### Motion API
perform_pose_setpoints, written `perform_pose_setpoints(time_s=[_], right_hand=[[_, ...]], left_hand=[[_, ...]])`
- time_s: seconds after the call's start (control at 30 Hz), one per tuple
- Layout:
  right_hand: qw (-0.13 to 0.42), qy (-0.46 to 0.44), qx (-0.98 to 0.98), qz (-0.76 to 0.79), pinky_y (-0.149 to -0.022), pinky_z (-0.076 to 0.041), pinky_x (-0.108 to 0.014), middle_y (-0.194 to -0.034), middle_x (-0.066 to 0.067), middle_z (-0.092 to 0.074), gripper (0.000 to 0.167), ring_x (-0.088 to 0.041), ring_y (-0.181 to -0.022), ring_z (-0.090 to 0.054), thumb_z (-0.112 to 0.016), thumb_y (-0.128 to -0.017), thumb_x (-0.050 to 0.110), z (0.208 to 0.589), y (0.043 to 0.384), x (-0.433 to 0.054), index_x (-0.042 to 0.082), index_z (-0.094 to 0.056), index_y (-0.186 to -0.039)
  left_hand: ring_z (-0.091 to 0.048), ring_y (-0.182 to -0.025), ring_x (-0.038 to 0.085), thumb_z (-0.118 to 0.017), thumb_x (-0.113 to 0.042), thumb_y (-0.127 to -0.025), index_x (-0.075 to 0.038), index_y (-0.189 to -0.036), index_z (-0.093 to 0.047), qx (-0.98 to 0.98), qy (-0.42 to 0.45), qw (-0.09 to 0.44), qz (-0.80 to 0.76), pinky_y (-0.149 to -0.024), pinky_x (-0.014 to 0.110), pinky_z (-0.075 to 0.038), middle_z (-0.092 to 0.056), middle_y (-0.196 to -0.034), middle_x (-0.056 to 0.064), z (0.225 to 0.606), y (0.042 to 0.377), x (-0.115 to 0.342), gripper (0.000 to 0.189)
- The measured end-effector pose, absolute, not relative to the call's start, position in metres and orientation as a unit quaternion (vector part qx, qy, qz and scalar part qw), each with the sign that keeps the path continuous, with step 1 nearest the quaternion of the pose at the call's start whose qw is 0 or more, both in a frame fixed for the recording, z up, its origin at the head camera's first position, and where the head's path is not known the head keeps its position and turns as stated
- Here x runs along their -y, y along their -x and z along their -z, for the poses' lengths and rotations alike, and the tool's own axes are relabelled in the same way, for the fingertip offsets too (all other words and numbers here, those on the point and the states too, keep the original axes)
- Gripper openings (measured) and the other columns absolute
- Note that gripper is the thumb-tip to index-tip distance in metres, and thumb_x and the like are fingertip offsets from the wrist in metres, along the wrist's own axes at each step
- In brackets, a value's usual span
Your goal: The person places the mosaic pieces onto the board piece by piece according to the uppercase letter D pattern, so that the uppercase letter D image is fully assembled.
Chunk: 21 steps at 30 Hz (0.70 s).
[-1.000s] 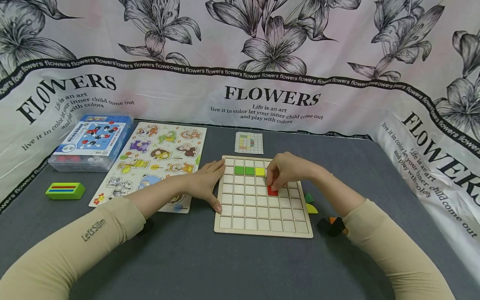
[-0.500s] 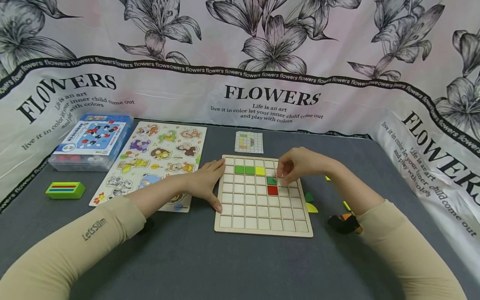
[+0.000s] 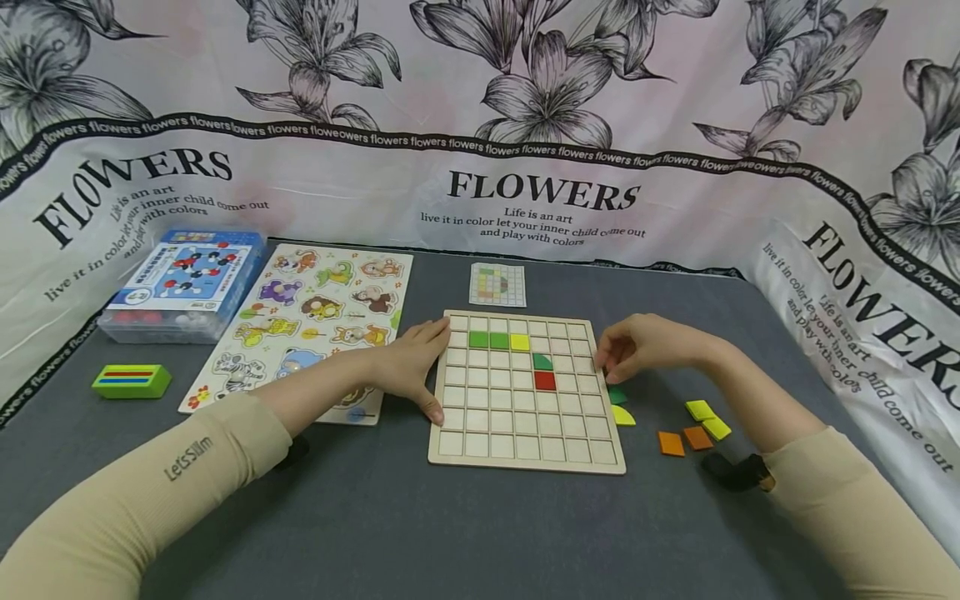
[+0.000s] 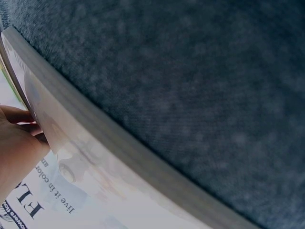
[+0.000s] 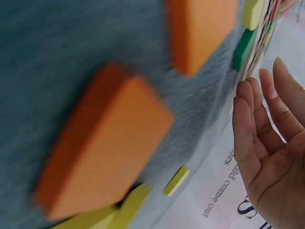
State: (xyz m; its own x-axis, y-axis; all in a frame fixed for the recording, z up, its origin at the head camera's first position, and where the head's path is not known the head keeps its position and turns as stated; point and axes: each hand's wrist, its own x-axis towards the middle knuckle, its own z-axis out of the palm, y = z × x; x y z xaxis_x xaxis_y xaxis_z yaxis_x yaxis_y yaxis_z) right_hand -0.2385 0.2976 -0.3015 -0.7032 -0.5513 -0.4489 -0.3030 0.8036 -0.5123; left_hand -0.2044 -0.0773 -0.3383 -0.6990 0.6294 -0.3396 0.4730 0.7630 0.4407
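Observation:
My left hand (image 3: pixel 408 367) rests with spread fingers along the left edge of a wooden grid board (image 3: pixel 525 461). In the board's cells lie two green squares (image 3: pixel 488 340), a yellow square (image 3: pixel 520 342), a green quarter-round piece (image 3: pixel 542 362) and a red square (image 3: pixel 545 381). At the board's right edge is my right hand (image 3: pixel 637 346), its fingers loosely bent. Nothing shows between those fingers in the right wrist view, where the right hand (image 5: pixel 271 143) appears palm-on. Just below its fingertips are a green piece (image 3: pixel 616 395) and a yellow rounded piece (image 3: pixel 622 416).
Right of the board lie orange squares (image 3: pixel 671 443) and yellow pieces (image 3: pixel 701 410). A small printed grid card (image 3: pixel 498 285) sits behind the board. Leftward are an animal puzzle board (image 3: pixel 322 333), a clear-sided box with a blue lid (image 3: pixel 183 283) and a green block (image 3: pixel 131 382).
My right hand has left the red square and moved right, off the grid to the board's edge. The green quarter-round piece and the loose orange and yellow pieces are uncovered. My left hand stays put.

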Motion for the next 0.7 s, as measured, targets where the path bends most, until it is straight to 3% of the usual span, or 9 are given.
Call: perform_pose_setpoints(time_s=[0.33, 0.7], right_hand=[[0.341, 0.241, -0.876, 0.242, -0.078, -0.054, -0.025, -0.101, -0.007, -0.067, 0.031, -0.017, -0.090, -0.060, -0.083, -0.079, 0.020, 0.310, 0.235, -0.312, 0.009, -0.069, -0.104], [0.338, 0.254, -0.881, 0.215, -0.074, -0.051, -0.026, -0.093, -0.004, -0.064, 0.027, -0.018, -0.085, -0.056, -0.086, -0.076, 0.020, 0.316, 0.235, -0.312, 0.013, -0.069, -0.096]], left_hand=[[0.005, -0.154, 0.045, -0.085, -0.053, -0.071, 0.005, -0.157, 0.000, -0.907, -0.303, 0.240, -0.166, -0.125, 0.059, -0.009, 0.009, -0.166, 0.023, 0.340, 0.206, 0.078, 0.134], [0.005, -0.155, 0.044, -0.085, -0.052, -0.071, 0.004, -0.157, 0.000, -0.910, -0.297, 0.239, -0.165, -0.126, 0.058, -0.009, 0.008, -0.166, 0.022, 0.339, 0.205, 0.077, 0.134]])
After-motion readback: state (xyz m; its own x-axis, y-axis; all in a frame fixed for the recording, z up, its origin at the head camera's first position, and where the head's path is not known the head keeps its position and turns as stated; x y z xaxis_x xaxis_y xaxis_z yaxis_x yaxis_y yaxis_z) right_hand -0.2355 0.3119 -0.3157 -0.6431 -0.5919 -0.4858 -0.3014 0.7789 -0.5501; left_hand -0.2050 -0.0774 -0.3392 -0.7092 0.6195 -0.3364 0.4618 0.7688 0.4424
